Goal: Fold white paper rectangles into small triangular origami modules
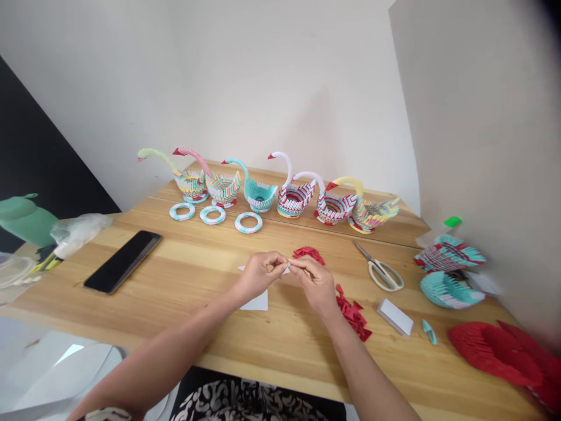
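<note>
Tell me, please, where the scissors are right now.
In the head view, the scissors lie on the table to the right of the right hand, just beyond the white block.

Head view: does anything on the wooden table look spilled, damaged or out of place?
Nothing stands out as spilled or damaged. The six swans stand upright in a row; the red pieces near the right hand look untidy, but lie in two loose heaps.
</note>
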`<action>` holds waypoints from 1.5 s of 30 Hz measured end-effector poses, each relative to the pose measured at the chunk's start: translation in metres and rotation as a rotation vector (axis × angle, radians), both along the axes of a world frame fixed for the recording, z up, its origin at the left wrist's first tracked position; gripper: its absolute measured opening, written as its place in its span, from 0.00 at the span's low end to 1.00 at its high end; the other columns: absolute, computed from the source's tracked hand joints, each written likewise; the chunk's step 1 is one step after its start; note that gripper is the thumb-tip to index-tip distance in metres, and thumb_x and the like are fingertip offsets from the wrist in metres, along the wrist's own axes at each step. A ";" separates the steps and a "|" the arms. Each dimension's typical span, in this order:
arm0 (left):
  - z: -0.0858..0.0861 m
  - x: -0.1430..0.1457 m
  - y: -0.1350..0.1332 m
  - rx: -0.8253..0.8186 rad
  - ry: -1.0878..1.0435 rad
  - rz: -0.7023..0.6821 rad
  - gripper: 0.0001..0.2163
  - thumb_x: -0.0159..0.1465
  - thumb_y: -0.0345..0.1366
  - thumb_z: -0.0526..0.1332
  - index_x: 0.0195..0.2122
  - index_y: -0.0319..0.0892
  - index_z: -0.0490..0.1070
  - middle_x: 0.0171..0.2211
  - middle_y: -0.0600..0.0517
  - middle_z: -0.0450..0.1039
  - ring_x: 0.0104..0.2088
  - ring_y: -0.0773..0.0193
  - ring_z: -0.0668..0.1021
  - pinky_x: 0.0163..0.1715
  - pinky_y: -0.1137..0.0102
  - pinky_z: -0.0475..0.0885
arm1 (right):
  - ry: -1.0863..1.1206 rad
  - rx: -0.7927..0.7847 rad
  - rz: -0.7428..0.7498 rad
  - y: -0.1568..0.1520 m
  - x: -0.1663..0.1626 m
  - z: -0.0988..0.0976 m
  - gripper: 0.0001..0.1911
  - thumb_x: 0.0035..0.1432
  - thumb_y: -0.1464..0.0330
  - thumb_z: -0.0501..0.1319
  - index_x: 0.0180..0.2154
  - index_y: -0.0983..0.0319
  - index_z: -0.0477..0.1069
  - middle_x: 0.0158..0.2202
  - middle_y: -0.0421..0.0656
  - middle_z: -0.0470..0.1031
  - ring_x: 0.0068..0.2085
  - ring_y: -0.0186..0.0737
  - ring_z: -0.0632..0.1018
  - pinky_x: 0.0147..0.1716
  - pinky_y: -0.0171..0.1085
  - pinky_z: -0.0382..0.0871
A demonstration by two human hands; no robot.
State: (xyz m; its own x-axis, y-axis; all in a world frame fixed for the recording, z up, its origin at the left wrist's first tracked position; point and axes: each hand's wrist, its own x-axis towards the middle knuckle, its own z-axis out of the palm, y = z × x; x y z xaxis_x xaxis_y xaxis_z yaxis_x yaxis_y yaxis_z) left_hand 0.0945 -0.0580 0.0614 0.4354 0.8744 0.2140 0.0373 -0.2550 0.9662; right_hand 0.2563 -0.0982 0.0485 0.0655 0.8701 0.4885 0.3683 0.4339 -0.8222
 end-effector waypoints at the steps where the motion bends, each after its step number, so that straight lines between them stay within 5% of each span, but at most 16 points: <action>1: 0.000 0.000 -0.001 0.011 0.006 0.012 0.06 0.58 0.35 0.60 0.27 0.38 0.71 0.24 0.53 0.71 0.26 0.68 0.72 0.28 0.74 0.66 | -0.016 0.015 -0.001 0.000 0.000 0.001 0.06 0.56 0.68 0.63 0.35 0.56 0.79 0.31 0.42 0.77 0.34 0.39 0.77 0.36 0.38 0.69; 8: 0.000 0.002 0.000 -0.165 -0.155 -0.116 0.05 0.56 0.34 0.62 0.31 0.38 0.68 0.25 0.53 0.72 0.26 0.68 0.74 0.30 0.73 0.69 | 0.078 -0.128 -0.009 0.001 0.003 0.003 0.07 0.54 0.63 0.64 0.33 0.58 0.78 0.30 0.42 0.78 0.32 0.40 0.77 0.33 0.38 0.71; 16: 0.001 -0.002 -0.001 0.134 0.102 -0.040 0.03 0.58 0.29 0.60 0.33 0.42 0.68 0.31 0.53 0.74 0.34 0.65 0.76 0.37 0.71 0.68 | -0.119 -0.075 0.058 0.001 0.007 0.009 0.06 0.57 0.66 0.61 0.31 0.59 0.75 0.31 0.42 0.76 0.34 0.39 0.76 0.36 0.37 0.68; 21: -0.001 0.001 0.000 -0.085 -0.156 -0.089 0.08 0.60 0.37 0.61 0.38 0.41 0.67 0.31 0.52 0.74 0.33 0.65 0.76 0.37 0.70 0.69 | -0.165 -0.015 -0.038 -0.003 0.005 0.013 0.10 0.61 0.66 0.57 0.30 0.59 0.74 0.29 0.41 0.75 0.33 0.38 0.75 0.36 0.37 0.67; 27: 0.002 0.001 0.004 -0.243 -0.090 -0.173 0.15 0.58 0.46 0.62 0.27 0.38 0.72 0.25 0.51 0.73 0.26 0.67 0.73 0.32 0.71 0.68 | -0.208 0.018 -0.066 -0.003 0.006 0.011 0.10 0.62 0.65 0.56 0.30 0.59 0.72 0.30 0.41 0.74 0.34 0.39 0.74 0.37 0.38 0.66; 36: 0.000 0.004 -0.002 -0.151 0.010 -0.161 0.06 0.57 0.35 0.60 0.25 0.39 0.73 0.24 0.54 0.73 0.27 0.68 0.72 0.31 0.74 0.66 | -0.315 0.093 -0.050 -0.002 0.003 0.013 0.10 0.62 0.67 0.54 0.30 0.59 0.71 0.29 0.42 0.72 0.33 0.40 0.72 0.36 0.38 0.65; 39: 0.003 0.004 -0.004 -0.107 0.049 -0.121 0.06 0.57 0.34 0.59 0.27 0.40 0.73 0.25 0.54 0.73 0.28 0.67 0.72 0.31 0.74 0.65 | -0.254 0.031 -0.070 -0.002 0.003 0.012 0.11 0.62 0.66 0.54 0.28 0.59 0.69 0.27 0.40 0.70 0.31 0.38 0.72 0.34 0.36 0.64; 45: 0.005 0.001 0.002 -0.297 -0.146 -0.156 0.09 0.55 0.40 0.64 0.28 0.38 0.73 0.23 0.53 0.72 0.24 0.69 0.71 0.30 0.72 0.67 | -0.024 -0.190 0.045 0.002 0.007 0.009 0.08 0.59 0.63 0.58 0.35 0.60 0.72 0.33 0.41 0.76 0.36 0.39 0.76 0.37 0.36 0.69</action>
